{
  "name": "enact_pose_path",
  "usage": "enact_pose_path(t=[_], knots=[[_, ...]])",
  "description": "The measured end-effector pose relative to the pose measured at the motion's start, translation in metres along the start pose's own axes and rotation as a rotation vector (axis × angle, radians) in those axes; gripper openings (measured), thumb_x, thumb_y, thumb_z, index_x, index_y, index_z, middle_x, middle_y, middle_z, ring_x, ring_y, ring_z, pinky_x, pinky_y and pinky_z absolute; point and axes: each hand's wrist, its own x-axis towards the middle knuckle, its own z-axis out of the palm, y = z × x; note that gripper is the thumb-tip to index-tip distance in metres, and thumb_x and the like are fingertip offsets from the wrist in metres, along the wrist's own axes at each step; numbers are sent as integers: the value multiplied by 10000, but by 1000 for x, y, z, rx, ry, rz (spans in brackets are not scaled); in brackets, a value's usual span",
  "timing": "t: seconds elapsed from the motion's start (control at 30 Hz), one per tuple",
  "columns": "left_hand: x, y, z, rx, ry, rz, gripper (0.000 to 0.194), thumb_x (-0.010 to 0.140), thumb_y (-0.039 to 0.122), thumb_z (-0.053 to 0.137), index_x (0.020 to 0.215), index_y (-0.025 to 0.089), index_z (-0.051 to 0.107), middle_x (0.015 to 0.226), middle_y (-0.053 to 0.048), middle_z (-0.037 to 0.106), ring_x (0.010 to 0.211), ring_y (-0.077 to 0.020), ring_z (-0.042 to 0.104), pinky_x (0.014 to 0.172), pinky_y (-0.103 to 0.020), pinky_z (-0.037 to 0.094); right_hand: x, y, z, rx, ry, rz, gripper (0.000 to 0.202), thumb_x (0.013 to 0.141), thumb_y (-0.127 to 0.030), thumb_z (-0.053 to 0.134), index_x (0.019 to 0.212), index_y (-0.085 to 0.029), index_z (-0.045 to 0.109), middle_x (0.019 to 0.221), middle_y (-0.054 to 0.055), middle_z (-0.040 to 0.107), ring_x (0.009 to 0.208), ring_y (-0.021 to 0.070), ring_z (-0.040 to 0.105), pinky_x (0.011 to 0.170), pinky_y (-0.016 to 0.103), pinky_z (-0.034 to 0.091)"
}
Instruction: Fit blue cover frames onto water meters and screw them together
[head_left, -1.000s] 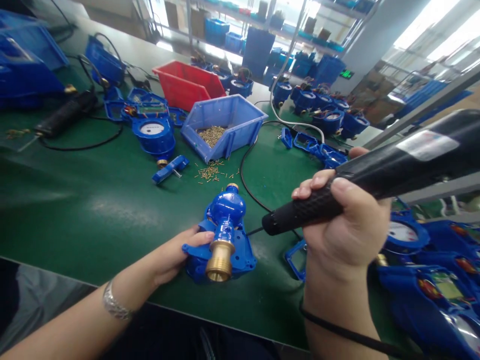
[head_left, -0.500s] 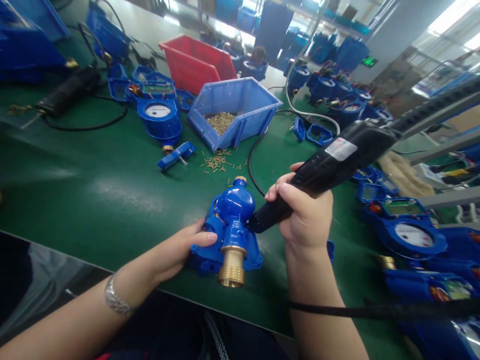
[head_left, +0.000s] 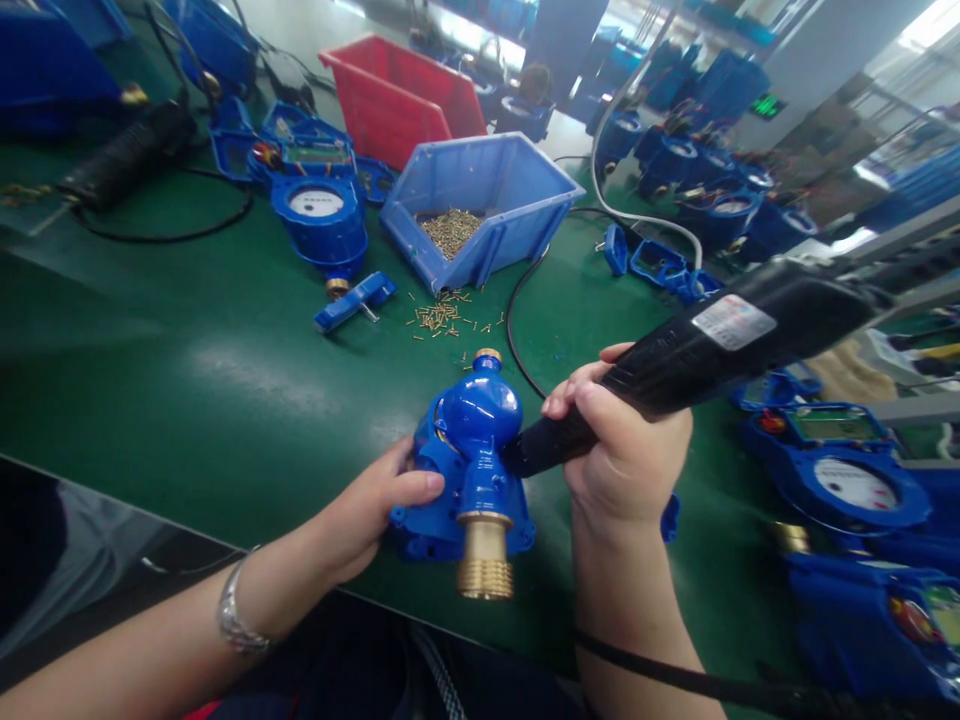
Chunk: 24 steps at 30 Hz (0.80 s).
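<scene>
A blue water meter [head_left: 480,410] with brass threaded ends lies face down on the green bench near its front edge. My left hand [head_left: 394,500] grips its left side, the thumb on top and the other fingers mostly hidden. Wrapped in my right hand [head_left: 626,440] is a black electric screwdriver [head_left: 697,345], slanting down to the left. Its nose meets the right side of the meter; the bit and whatever it touches are hidden behind the blue body.
Beyond the meter, loose brass screws [head_left: 439,317] lie before a blue bin [head_left: 487,215] of screws. Behind it stands a red bin [head_left: 405,100]. Another meter [head_left: 319,215] and a second screwdriver [head_left: 127,155] are at left; several meters [head_left: 836,480] crowd the right.
The view has shifted slightly. The screwdriver's body leans a little lower to the right, its nose still at the meter. Both hands keep their grips.
</scene>
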Motion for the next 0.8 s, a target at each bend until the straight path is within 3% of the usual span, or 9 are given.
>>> enact_pose_path(t=[0.23,0.33,0.47,0.6,0.7,0.8], knots=[[1,2,-11,115,-109,-25,684,649,394,705,1243,161,460,1228,-119,606,1105,-309,564,929,-386,447,-2,4,-2,-15,21,-18,284,594,-79,590,857,-173,540,510,-83,581,417,112,530,458,255,444],[2,0,-13,138,-124,-13,665,655,373,697,1236,140,472,1215,-138,612,1102,-329,564,930,-421,445,1,3,-2,7,-15,12,346,569,-93,595,900,-177,535,509,-90,581,408,117,530,453,261,443],[4,-5,-10,110,-126,31,611,666,351,661,1204,108,504,1147,-165,647,1019,-344,609,915,-470,445,11,-29,-3,26,-109,-17,351,545,-105,595,884,-194,567,511,-86,575,425,124,542,470,278,452],[4,-8,-8,125,-85,51,603,647,357,666,1170,90,532,1096,-173,669,984,-346,627,920,-484,436,9,-83,-14,19,22,-265,261,547,-119,572,797,-157,636,507,-52,558,428,114,510,452,278,427],[3,-9,-8,128,-82,67,584,670,371,649,1169,89,537,1090,-167,672,987,-336,629,935,-486,423,-8,-100,-25,-14,42,-191,271,576,-95,536,813,-168,643,519,-43,553,442,112,499,457,271,417],[2,-11,-9,128,-81,76,560,706,378,628,1181,98,529,1099,-160,669,997,-324,626,937,-474,422,-25,-92,-31,-18,47,-65,311,584,-80,555,857,-213,619,549,-48,573,457,127,523,478,283,434]])
